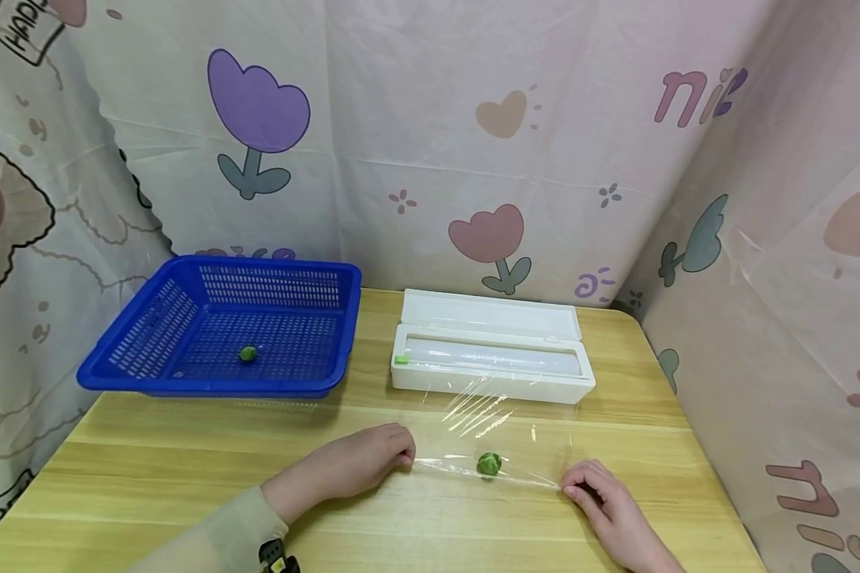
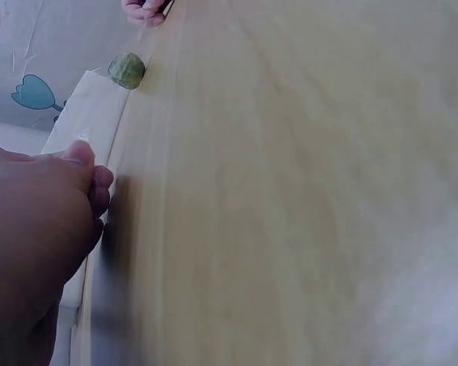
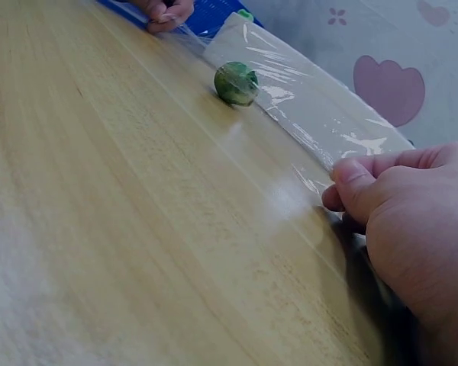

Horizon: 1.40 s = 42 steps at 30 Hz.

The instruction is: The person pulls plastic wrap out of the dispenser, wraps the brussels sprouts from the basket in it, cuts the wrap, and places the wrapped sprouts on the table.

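A sheet of clear plastic wrap (image 1: 473, 418) stretches from the white dispenser box (image 1: 494, 386) toward the front of the table. At its near left corner my left hand (image 1: 369, 458) pinches the edge, and my right hand (image 1: 609, 509) pinches the near right corner between thumb and forefinger. Between the hands, a small green Brussels sprout (image 1: 489, 464) sits on the table, with the film's front edge overlapping it in the head view. The right wrist view shows the sprout (image 3: 236, 83) near the taut, shiny film. The dispenser's lid (image 1: 490, 312) is raised, showing the film roll (image 1: 493, 356) inside.
A blue plastic basket (image 1: 218, 388) stands at the back left with another small green sprout (image 1: 248, 353) in it. Behind the wooden table (image 1: 401, 533) hangs a patterned curtain (image 1: 394, 103), which also borders both sides. A bright green slider (image 1: 401, 359) is on the box's left end.
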Each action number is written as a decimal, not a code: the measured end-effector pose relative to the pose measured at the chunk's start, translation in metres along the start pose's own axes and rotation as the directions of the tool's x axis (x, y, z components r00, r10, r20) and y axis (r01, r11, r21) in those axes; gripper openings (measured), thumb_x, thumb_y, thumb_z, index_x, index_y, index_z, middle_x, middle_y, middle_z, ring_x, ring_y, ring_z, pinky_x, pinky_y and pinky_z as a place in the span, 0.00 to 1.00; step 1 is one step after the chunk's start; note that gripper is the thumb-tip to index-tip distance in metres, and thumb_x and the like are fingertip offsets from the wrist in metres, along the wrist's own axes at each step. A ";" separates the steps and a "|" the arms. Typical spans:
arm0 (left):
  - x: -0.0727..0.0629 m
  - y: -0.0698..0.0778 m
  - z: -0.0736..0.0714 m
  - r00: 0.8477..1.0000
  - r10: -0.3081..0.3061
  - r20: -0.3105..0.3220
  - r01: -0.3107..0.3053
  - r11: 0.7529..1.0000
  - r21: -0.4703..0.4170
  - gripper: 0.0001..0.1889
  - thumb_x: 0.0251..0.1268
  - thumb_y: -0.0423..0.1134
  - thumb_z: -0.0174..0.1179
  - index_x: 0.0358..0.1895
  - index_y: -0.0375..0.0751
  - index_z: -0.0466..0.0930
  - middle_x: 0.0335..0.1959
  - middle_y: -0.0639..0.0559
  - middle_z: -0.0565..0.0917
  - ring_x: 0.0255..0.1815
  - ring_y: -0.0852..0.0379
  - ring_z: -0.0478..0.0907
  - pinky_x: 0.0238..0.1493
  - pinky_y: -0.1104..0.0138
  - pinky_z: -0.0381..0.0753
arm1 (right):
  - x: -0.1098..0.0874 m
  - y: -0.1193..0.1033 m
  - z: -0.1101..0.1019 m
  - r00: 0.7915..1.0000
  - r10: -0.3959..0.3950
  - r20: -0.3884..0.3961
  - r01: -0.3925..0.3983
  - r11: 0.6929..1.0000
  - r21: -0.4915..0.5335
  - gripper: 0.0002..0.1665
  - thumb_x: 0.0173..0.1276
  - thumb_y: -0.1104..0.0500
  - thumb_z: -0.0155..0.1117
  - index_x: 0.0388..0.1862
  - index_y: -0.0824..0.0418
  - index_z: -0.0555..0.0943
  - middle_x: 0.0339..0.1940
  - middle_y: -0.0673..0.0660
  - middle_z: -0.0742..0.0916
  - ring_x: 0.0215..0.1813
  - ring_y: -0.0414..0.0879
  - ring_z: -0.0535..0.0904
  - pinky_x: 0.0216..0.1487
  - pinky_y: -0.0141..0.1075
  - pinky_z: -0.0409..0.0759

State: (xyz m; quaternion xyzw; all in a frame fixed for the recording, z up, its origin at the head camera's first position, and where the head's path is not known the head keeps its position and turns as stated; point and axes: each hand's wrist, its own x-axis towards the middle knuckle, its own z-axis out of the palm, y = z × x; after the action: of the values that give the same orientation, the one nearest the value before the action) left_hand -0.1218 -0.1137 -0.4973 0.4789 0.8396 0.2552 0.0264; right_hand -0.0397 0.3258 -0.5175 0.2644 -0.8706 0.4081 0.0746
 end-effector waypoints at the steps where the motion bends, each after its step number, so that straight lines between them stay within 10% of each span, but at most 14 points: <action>1: 0.000 0.000 0.000 1.000 -0.014 0.004 0.014 1.000 -0.018 0.05 0.84 0.39 0.55 0.44 0.51 0.77 0.40 0.65 0.75 0.44 0.69 0.75 0.52 0.73 0.80 | 0.000 0.000 0.000 1.000 0.001 -0.005 -0.001 1.000 0.002 0.20 0.73 0.77 0.63 0.47 0.51 0.82 0.45 0.45 0.85 0.48 0.39 0.79 0.50 0.26 0.77; 9: 0.003 0.001 -0.002 0.997 -0.080 0.011 0.081 0.990 -0.117 0.06 0.87 0.39 0.52 0.44 0.51 0.75 0.37 0.66 0.74 0.39 0.67 0.73 0.45 0.70 0.80 | 0.004 -0.005 0.003 0.996 -0.027 -0.081 0.026 1.000 -0.009 0.21 0.70 0.80 0.63 0.45 0.53 0.81 0.41 0.46 0.84 0.42 0.40 0.79 0.44 0.26 0.76; 18: 0.011 0.002 -0.002 0.983 -0.184 0.021 0.185 0.966 -0.182 0.06 0.86 0.39 0.53 0.43 0.53 0.72 0.33 0.64 0.74 0.34 0.66 0.72 0.37 0.70 0.77 | 0.010 -0.009 0.004 0.971 0.228 -0.076 -0.226 0.974 0.025 0.14 0.77 0.74 0.61 0.41 0.55 0.80 0.35 0.43 0.85 0.38 0.40 0.83 0.42 0.29 0.82; 24: 0.013 0.003 -0.002 0.976 -0.219 -0.007 0.212 0.952 -0.220 0.06 0.83 0.35 0.55 0.42 0.51 0.74 0.31 0.64 0.75 0.31 0.67 0.72 0.34 0.70 0.78 | 0.014 -0.014 0.006 0.959 0.262 -0.110 -0.261 0.965 0.017 0.12 0.79 0.71 0.60 0.40 0.55 0.81 0.32 0.43 0.84 0.36 0.39 0.82 0.39 0.30 0.81; 42: 0.017 0.004 -0.002 0.965 -0.259 -0.044 0.249 0.955 -0.161 0.08 0.77 0.33 0.61 0.37 0.50 0.79 0.29 0.67 0.78 0.30 0.69 0.74 0.35 0.70 0.79 | 0.031 -0.017 0.012 0.904 0.370 -0.213 -0.389 0.920 -0.053 0.11 0.74 0.75 0.64 0.39 0.60 0.84 0.28 0.44 0.84 0.31 0.37 0.79 0.31 0.32 0.80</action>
State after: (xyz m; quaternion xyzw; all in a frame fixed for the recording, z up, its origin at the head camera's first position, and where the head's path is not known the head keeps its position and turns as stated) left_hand -0.1285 -0.0989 -0.4899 0.3552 0.8722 0.3293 0.0688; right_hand -0.0561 0.2956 -0.5038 0.0439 -0.9118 0.3977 0.0925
